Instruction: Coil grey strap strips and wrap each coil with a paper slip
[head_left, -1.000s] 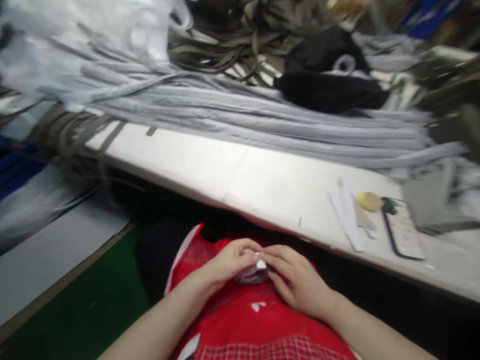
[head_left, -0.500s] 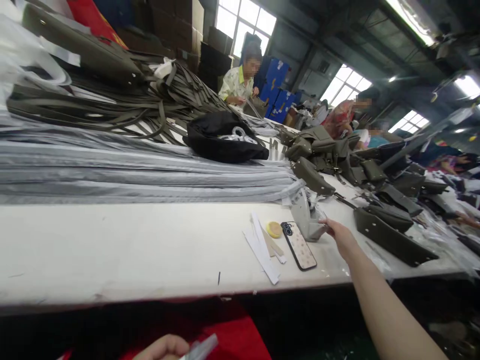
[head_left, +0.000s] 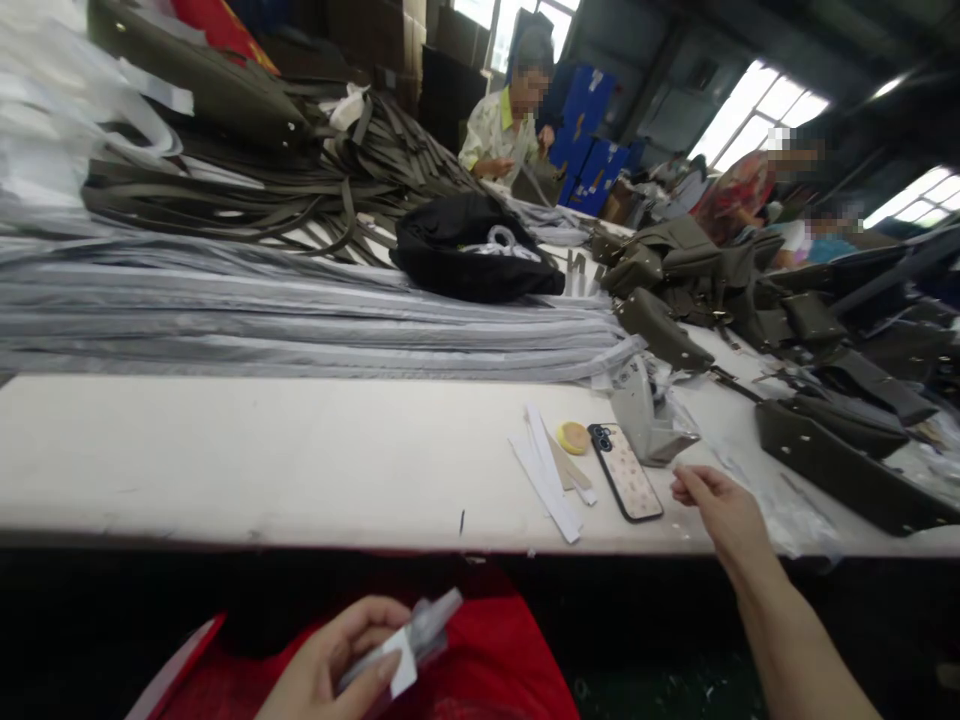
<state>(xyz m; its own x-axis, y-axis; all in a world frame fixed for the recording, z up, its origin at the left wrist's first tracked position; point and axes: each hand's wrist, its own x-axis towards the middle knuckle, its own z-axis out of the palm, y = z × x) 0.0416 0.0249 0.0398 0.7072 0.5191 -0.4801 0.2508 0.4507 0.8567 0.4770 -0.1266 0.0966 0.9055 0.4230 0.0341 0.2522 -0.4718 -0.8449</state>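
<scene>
Low in front of me, my left hand [head_left: 341, 655] is closed around a folded grey strip [head_left: 431, 622] with a white paper band [head_left: 405, 664] around it. The strip looks translucent and sticks out past my fingers. My right hand [head_left: 724, 508] is over the table's front part, thumb and fingertips pinched together; whatever is between them is too small to make out. Just beyond those fingertips stands a grey tape dispenser [head_left: 643, 418], apart from the hand. A phone in a patterned case [head_left: 630, 475] lies left of the hand.
White paper strips [head_left: 546, 480] and a round yellow item [head_left: 574, 437] lie by the phone. Long grey strips [head_left: 315, 335] run along the white table [head_left: 247, 450], behind them a black bag [head_left: 472, 255] and olive straps [head_left: 397, 150]. Olive bags [head_left: 847, 465] crowd the right; people work beyond.
My right hand has come away from the tape dispenser, toward the table's front edge. My left hand has risen further into view with the folded strip. The view has shifted slightly.
</scene>
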